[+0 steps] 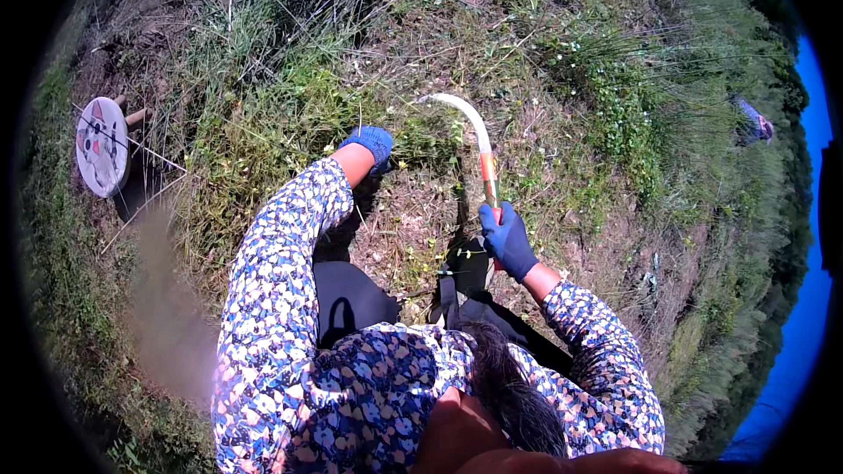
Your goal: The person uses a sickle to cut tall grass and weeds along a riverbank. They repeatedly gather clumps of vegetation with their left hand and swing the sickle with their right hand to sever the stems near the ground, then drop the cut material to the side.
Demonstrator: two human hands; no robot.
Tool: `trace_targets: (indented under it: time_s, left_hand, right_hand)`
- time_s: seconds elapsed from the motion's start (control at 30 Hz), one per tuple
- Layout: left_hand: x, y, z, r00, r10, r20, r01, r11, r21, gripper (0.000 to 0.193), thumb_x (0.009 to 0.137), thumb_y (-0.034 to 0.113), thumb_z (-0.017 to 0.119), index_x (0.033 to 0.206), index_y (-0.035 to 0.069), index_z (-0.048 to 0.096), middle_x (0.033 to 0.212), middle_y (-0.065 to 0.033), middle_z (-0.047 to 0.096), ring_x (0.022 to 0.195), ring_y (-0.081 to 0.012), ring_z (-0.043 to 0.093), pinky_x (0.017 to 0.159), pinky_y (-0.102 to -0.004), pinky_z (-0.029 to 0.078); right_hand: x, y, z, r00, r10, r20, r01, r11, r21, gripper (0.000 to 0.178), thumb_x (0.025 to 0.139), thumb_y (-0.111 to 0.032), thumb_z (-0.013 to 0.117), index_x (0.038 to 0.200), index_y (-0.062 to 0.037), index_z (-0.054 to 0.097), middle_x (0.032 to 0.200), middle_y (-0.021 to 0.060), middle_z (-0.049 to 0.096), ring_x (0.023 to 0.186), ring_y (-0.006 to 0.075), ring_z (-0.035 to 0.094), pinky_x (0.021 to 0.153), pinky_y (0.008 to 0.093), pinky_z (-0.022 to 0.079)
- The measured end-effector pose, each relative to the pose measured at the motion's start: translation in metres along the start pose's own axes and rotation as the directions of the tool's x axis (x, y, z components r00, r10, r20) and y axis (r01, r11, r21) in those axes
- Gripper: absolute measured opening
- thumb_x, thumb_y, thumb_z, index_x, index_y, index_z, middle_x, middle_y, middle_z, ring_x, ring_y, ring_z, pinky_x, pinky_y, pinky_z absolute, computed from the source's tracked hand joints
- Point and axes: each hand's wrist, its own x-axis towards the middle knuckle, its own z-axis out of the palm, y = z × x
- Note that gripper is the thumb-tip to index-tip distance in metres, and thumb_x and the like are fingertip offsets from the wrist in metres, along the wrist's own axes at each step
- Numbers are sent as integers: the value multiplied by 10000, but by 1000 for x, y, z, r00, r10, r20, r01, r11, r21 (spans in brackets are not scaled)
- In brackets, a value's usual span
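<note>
In my right hand (509,242), covered by a dark blue glove, is a sickle (481,127). My fingers wrap round its handle, which has a red and gold upper part. The pale curved blade points away from me, and its tip bends left over the cut-looking ground. My left hand (371,146), in a blue knitted glove, reaches down among green weeds (421,142) to the left of the blade. Its fingers are turned away and mostly hidden, so any stems in them cannot be made out.
A small round stool (102,147) with an animal face on its seat lies tipped at the left. Taller grass (299,0) stands ahead, and leafy plants (606,114) grow to the right. Another person (753,123) is far off at the right edge.
</note>
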Motion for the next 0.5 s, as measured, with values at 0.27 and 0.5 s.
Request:
trace_targets:
  time_s: [0.27, 0.5]
  left_hand:
    - [-47, -1, -42, 998, 28, 49, -29, 999, 18, 310, 895, 201, 499, 1083, 56, 699, 1157, -166, 667, 1035, -345, 659, 860, -464, 532]
    - [-108, -36, -15, 979, 13, 202, -39, 991, 127, 296, 894, 169, 530, 1102, 26, 685, 1139, -185, 668, 1042, -348, 657, 869, -445, 531]
  right_hand:
    - [64, 92, 14, 998, -36, 57, 48, 974, -223, 388, 898, -369, 604, 1007, 1, 574, 818, 247, 648, 758, 388, 646, 667, 442, 499]
    - [-94, 87, -90, 943, 116, 311, -27, 960, -278, 367, 894, -347, 648, 1042, -16, 590, 661, 139, 588, 606, 204, 568, 605, 370, 468]
